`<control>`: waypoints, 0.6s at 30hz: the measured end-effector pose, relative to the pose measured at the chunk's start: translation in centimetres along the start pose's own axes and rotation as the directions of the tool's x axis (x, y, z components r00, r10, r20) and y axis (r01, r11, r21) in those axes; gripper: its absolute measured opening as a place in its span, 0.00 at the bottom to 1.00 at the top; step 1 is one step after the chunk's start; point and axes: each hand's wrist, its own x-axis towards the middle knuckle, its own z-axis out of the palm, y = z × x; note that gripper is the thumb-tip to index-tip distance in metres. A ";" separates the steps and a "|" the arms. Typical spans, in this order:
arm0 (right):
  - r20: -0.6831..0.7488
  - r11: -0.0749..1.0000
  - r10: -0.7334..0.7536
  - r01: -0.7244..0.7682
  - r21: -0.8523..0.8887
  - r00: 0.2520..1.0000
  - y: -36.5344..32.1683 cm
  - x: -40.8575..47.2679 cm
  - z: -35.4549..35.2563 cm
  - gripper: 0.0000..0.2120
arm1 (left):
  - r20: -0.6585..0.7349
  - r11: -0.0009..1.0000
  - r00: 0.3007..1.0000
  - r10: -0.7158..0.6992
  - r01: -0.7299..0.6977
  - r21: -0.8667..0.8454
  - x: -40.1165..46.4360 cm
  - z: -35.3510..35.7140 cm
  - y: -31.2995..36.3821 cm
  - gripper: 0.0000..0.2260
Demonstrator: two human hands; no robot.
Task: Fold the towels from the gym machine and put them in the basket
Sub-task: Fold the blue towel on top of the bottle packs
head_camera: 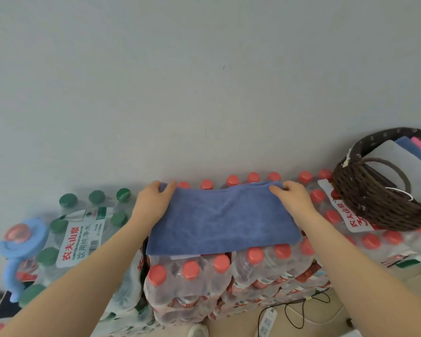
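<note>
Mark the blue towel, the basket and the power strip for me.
blue towel (219,222): head view, middle of the cloth.
basket (374,205): head view, woven front wall.
power strip (266,321): head view, white body on the floor.

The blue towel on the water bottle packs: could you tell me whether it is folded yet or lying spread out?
Spread flat, mostly: the blue towel lies across the red-capped bottles, each hand pinching a far corner. Whether it is already doubled cannot be told.

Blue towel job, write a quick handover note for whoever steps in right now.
Left hand and right hand: each grips a far corner of the blue towel.
The towel lies flat over red-capped water bottle packs.
Wicker basket sits on the packs to the right, already holding folded towels.
Left: finish folding this towel and put it in the basket.
</note>
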 end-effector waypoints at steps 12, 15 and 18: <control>-0.054 0.877 -0.073 0.039 -0.479 0.996 -1.0 1.3 1.5 0.18 | -0.018 0.892 0.989 0.144 -0.122 0.436 2.0 -0.7 -1.0 0.15; -0.112 0.833 -0.001 -0.061 -0.549 0.994 -1.5 1.2 2.1 0.15 | -0.025 0.841 0.988 0.156 -0.119 0.527 1.7 -0.7 -0.7 0.12; -0.177 0.723 -0.204 0.026 -0.690 0.963 -2.6 -0.3 3.3 0.17 | -0.080 0.699 0.880 0.469 -0.315 0.642 0.8 0.4 0.0 0.12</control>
